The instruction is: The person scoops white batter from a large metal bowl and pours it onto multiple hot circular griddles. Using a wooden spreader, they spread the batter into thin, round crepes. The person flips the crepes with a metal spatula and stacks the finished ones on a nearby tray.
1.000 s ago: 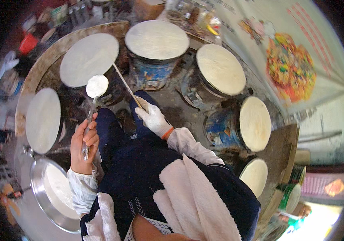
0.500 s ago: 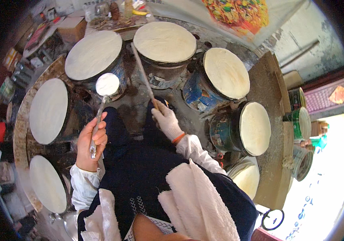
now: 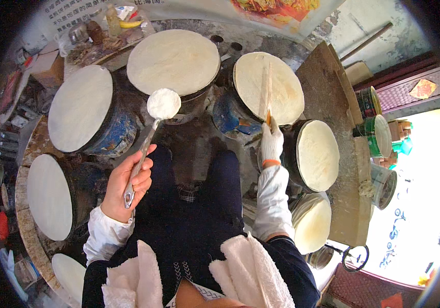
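My bare left hand [image 3: 130,180] is closed around the handle of a metal ladle [image 3: 149,138], raised between two round griddles. White batter [image 3: 164,104] fills its bowl. My right hand [image 3: 272,145], in a white glove, grips the lower end of a long, flat wooden spatula [image 3: 267,95]. The blade lies over a pale, thin pancake [image 3: 288,92] on the back right griddle; whether it touches is hard to tell. Other pale rounds cover the griddles nearby: a large one [image 3: 173,59] at the back and another [image 3: 81,108] to its left.
Drum-like stoves curve around me, with more rounds at left [image 3: 49,197] and right [image 3: 318,156]. An upright cardboard sheet [image 3: 328,92] borders the right side. Beyond it stand several buckets [image 3: 379,136]. A cluttered board [image 3: 101,54] and a cardboard box [image 3: 49,68] are at the back left.
My right hand has carried the spatula rightward, from beside the back griddle to over the back right one. The ladle has shifted slightly right. The whole view has turned.
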{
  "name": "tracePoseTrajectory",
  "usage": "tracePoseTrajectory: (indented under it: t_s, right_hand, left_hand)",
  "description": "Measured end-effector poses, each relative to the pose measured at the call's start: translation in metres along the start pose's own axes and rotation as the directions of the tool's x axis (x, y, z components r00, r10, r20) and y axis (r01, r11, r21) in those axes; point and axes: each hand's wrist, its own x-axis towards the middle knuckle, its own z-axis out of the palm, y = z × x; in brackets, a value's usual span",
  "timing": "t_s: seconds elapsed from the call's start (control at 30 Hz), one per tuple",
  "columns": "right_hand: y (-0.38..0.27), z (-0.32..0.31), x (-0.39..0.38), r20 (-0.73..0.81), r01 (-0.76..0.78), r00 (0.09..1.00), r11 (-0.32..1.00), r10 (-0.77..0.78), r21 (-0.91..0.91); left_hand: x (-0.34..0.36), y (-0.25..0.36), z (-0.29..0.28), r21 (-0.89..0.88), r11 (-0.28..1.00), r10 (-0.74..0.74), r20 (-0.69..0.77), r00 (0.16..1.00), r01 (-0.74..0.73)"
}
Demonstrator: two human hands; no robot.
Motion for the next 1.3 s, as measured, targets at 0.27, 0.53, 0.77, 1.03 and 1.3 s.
tracePoseTrajectory:
  t_s: [0.27,0.53,0.77,1.03,1.3]
  right_hand:
    - [0.014,0.031,0.105,-0.006,0.087,0.994,0.815,-0.11,-0.572]
    - [0.008,0.032,0.116,0.009,0.017,1.0,0.695,-0.014,-0.718]
    - [0.014,-0.006,0.084,-0.007,0.064,0.997,0.894,-0.075,-0.443]
    - [0.004,-0.003,0.119,0.009,0.018,1.0,0.808,-0.015,-0.589]
    - [0.019,0.013,0.147,0.088,0.05,0.996,0.735,0.014,-0.676]
  left_hand:
    - [0.063,0.023,0.021,0.08,0.997,-0.012,-0.017,1.0,0.013]
    - [0.086,0.031,0.026,0.105,0.994,0.007,-0.029,1.0,-0.004]
    - [0.098,0.025,0.034,0.09,0.995,-0.03,-0.01,1.0,0.031]
    - [0.104,0.014,0.041,0.09,0.994,-0.064,0.022,0.998,0.062]
    - [0.106,0.004,0.052,0.148,0.988,-0.049,-0.016,0.999,0.051]
